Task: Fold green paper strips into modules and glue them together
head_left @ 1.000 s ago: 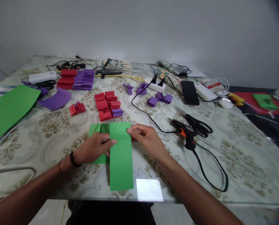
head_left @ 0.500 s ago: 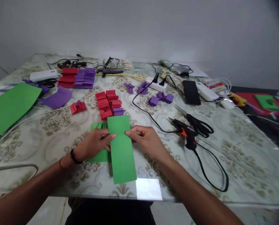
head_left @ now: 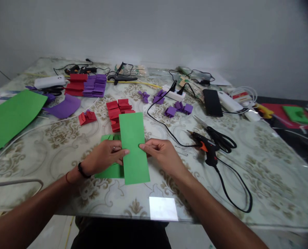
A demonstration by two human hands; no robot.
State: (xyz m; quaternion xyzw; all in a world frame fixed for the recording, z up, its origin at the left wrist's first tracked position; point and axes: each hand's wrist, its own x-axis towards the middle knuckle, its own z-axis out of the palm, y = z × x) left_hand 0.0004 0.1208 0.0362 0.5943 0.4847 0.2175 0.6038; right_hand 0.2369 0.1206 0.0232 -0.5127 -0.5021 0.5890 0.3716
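A flat green paper strip (head_left: 134, 166) is held upright over the table between my two hands. My left hand (head_left: 107, 155) pinches its left edge, thumb on the front face. On the opposite edge, my right hand (head_left: 159, 152) grips it the same way, fingers hidden behind. Other green paper pieces (head_left: 107, 171) lie under and beside my left hand, partly covered by it. Just beyond the strip's top sit folded red paper pieces (head_left: 115, 114), partly hidden by the strip. A single red folded piece (head_left: 87, 118) rests farther left.
To the right lie a black glue gun (head_left: 207, 148) with its cord and black-handled scissors (head_left: 221, 140). A phone (head_left: 212, 102) and a power strip (head_left: 174, 93) are farther back. Purple folded pieces (head_left: 171, 111) sit mid-table. A large green sheet (head_left: 11, 121) lies at left.
The green paper strip has shifted upward in view, its top edge now covering more of the red folded pieces. Both hands keep nearly the same place and still pinch its sides.
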